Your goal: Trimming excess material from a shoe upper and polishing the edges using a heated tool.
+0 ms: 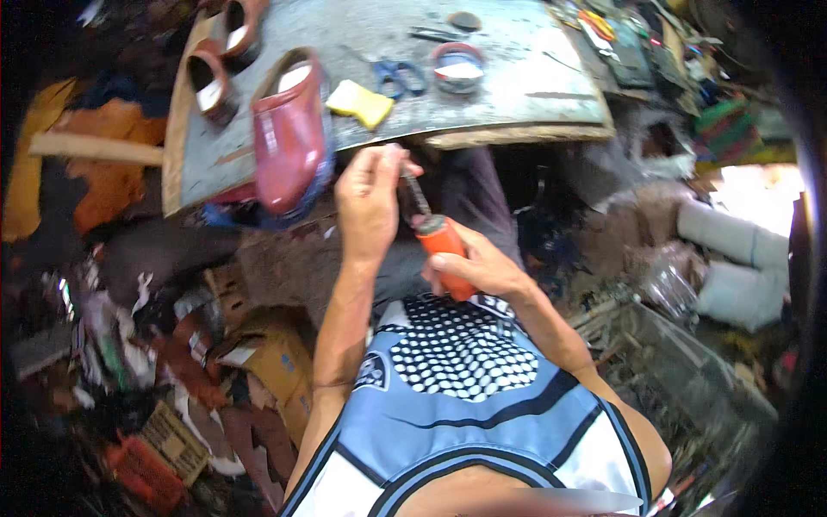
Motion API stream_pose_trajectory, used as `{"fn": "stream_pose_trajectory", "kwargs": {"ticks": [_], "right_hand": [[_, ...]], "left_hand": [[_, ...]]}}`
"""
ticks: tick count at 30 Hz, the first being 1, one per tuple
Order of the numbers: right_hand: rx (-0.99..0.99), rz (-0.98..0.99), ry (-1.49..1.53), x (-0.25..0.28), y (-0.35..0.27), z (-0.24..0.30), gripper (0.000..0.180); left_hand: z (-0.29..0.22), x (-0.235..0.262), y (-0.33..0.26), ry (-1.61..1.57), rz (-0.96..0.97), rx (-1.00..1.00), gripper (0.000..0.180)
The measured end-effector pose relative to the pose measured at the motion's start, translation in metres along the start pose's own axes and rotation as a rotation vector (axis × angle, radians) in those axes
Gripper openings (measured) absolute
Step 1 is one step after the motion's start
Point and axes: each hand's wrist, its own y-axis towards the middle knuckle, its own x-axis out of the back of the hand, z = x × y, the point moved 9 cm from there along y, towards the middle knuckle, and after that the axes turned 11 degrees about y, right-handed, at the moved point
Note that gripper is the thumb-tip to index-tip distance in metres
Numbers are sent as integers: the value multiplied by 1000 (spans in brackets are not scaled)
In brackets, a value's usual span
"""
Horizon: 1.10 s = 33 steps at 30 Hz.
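My right hand [478, 263] is wrapped round the thick orange handle of a tool [450, 252]. Its thin metal shaft points up and left; the frame does not show whether it is an awl or a screwdriver. At the shaft's far end my left hand [369, 200] is closed in a pinch, and what its fingertips hold is too small to make out. Both hands are above my lap, just in front of the worktable [370, 39]. A glossy red-brown clog [291, 146] with a blue edge lies on the table's near left part, its toe past the front edge.
Beside the clog are a yellow sponge [359, 104], blue-handled scissors [399, 78] and a round tub [458, 67]. Two brown shoes [209, 84] stand at the table's left. Cardboard [271, 362] and scraps litter the floor at left; white rolls [732, 233] lie at right.
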Motion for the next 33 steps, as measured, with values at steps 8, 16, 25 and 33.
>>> {"fn": "stream_pose_trajectory", "kwargs": {"ticks": [8,16,25,33], "right_hand": [[81,104,117,-4,-10,4,87],[93,160,221,-9,-17,12,100],[149,28,259,6,-11,9,80],[33,38,41,-7,-4,11,53]], "left_hand": [[-73,69,22,206,-211,-262,27],[-97,125,187,928,252,-139,34],[15,78,234,1611,991,-55,46],[-100,154,144,990,379,-326,63]]}}
